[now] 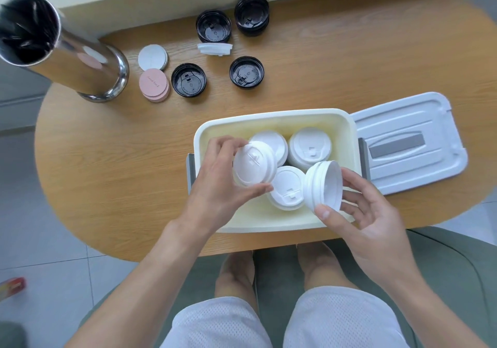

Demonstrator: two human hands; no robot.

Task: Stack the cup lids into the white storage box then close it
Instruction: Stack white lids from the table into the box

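Both hands over box [274,117], L [215,186] & R [368,213] each pinching white lid.

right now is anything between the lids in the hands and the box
Nothing visible blocks them: the left hand and right hand hold white lids above the open white storage box, its box cover lying aside.

both arms are bare from the edge of the picture down to the wrists — no sleeves, no watch, no rings or bands on the left hand [215,183] or the right hand [368,213]. the nails are short and plain. lower in the view the person wears white shorts [290,320] of a mesh fabric with a fine dotted weave, loose over both thighs — the knees below the hems are bare.
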